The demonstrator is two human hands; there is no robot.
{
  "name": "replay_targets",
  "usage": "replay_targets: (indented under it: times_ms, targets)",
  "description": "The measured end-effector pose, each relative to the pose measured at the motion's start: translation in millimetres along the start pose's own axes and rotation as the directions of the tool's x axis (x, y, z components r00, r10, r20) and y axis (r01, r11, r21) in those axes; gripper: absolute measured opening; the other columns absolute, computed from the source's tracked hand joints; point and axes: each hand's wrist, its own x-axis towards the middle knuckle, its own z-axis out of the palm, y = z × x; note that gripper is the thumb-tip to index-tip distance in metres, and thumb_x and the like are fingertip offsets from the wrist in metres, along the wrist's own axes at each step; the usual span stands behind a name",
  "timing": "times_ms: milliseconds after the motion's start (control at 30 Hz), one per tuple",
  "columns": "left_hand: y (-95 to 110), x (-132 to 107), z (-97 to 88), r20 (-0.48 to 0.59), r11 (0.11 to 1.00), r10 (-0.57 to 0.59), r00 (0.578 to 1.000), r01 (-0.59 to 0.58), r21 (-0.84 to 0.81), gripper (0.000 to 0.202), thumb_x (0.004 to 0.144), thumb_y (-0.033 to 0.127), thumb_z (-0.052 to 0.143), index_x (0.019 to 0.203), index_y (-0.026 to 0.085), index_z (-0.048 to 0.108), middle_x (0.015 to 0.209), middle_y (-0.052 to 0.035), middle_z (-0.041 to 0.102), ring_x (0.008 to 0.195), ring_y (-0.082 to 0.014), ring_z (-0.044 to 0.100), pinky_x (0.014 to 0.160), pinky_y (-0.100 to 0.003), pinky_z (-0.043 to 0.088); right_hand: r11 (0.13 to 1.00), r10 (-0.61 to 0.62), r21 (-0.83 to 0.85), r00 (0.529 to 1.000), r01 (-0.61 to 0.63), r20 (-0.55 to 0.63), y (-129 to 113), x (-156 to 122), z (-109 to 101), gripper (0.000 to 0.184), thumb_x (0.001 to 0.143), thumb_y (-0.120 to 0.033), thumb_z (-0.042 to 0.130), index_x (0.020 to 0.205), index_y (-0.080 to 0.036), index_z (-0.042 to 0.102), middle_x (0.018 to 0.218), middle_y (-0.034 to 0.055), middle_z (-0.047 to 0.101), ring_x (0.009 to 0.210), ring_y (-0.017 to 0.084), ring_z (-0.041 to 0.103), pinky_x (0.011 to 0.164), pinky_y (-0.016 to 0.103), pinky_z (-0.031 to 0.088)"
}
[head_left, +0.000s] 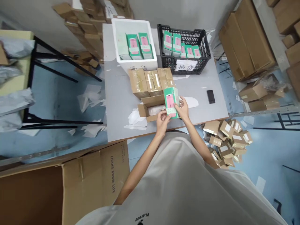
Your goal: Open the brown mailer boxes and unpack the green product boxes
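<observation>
Both my hands hold one green product box point(170, 101) with a pink picture on its front, tilted above the near part of the table. My left hand point(162, 122) grips its lower left corner. On the box's right side, my right hand point(183, 109) has its thumb across the front and its fingers behind. Just left of it sits an opened brown carton point(143, 112) with white wrapping point(156, 109) inside. Behind that carton, several taped brown cartons point(153, 82) stand in a row. White paper scraps point(137, 118) lie beside the opened carton.
At the back of the table point(199, 114) stand a white foam bin point(153, 43) and a black crate point(203, 53), both holding similar green boxes. A phone point(211, 97) lies at right. Small cartons point(227, 140) are heaped on the floor; a large carton point(96, 181) stands at left.
</observation>
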Motion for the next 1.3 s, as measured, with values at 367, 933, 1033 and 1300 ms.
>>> replay_targets:
  times_ms: [367,933,1033,1300]
  targets:
    - [-38,-41,47.4,0.145,0.926,-0.329,0.933,0.349,-0.146,0.066,0.068,0.058,0.109,0.11,0.024,0.072,0.117,-0.009,0.084,0.119,-0.032,0.084,0.099,-0.048,0.075,0.98,0.16,0.139,0.98,-0.143,-0.12,11,-48,-85,0.079,0.081,-0.075,0.092,0.141,-0.026,0.071,0.123,0.0097,0.087,0.12,0.031,0.082,0.105,0.045,0.07]
    - [-89,38,247.9,0.063,0.902,-0.426,0.903,0.429,-0.051,0.062,0.072,0.034,0.11,0.117,0.024,0.069,0.121,-0.0102,0.087,0.118,-0.0281,0.086,0.112,-0.05,0.072,0.984,0.176,-0.019,0.982,-0.175,0.065,67,126,-237,0.077,0.103,-0.082,0.067,0.152,-0.023,0.07,0.153,0.0183,0.083,0.148,0.036,0.076,0.126,0.053,0.064]
    - [-95,51,280.1,0.059,0.872,-0.482,0.874,0.485,-0.06,0.065,0.072,0.032,0.113,0.12,0.023,0.07,0.121,-0.0114,0.088,0.12,-0.0293,0.086,0.116,-0.052,0.071,0.97,0.185,-0.167,0.982,-0.177,0.037,87,160,-275,0.079,0.111,-0.084,0.052,0.152,-0.019,0.073,0.164,0.0214,0.076,0.16,0.036,0.068,0.139,0.055,0.053]
    - [-96,57,293.7,0.003,0.882,-0.468,0.884,0.468,-0.055,0.07,0.065,0.039,0.119,0.115,0.024,0.073,0.116,-0.0126,0.09,0.12,-0.0346,0.088,0.117,-0.062,0.071,0.782,0.177,-0.616,0.982,-0.096,0.072,135,236,-325,0.07,0.12,-0.044,0.048,0.176,-0.003,0.051,0.193,0.03,0.045,0.191,0.03,0.022,0.157,0.058,0.014]
